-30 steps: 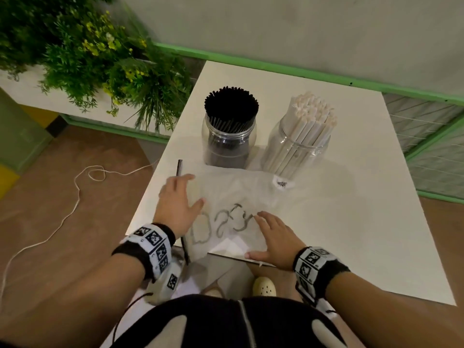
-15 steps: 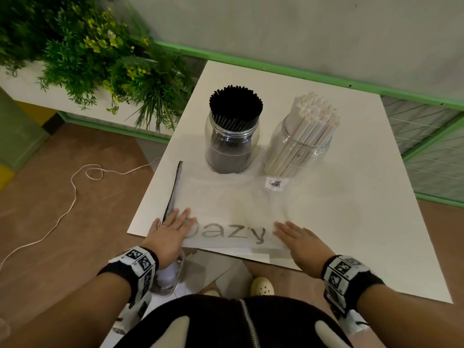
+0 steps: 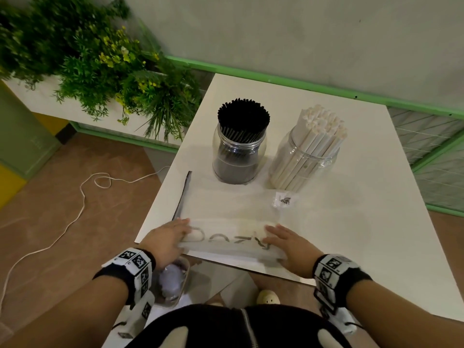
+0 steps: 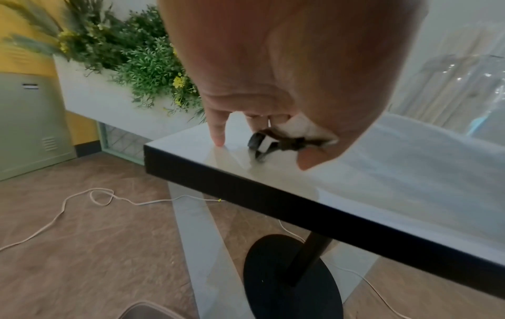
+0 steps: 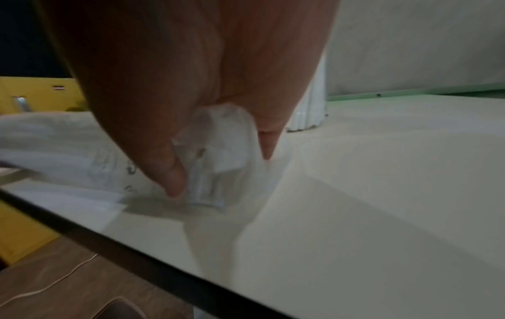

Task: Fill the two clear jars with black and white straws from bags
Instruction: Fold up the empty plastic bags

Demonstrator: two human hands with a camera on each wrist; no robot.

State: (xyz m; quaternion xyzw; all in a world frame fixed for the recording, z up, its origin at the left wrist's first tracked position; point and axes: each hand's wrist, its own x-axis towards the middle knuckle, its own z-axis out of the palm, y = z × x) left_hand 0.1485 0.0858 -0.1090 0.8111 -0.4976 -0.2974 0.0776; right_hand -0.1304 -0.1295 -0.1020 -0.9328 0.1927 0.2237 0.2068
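Now, at near edge of white counter (image 3: 351, 247): empty clear plastic bag with grey lettering (image 3: 233, 217) lies flat, near end rolled or folded over. Left hand (image 3: 167, 241) and right hand (image 3: 288, 243) each pinch one end of that fold, fingers curled round film. Behind, just beyond bag: clear jar packed with black straws (image 3: 239, 156), clear jar packed with white straws (image 3: 305, 162), both upright, side by side. Bag likely featherlight, limp, slippery; best gripped at fold ends. Jars probably top-heavy; grasp low on body.
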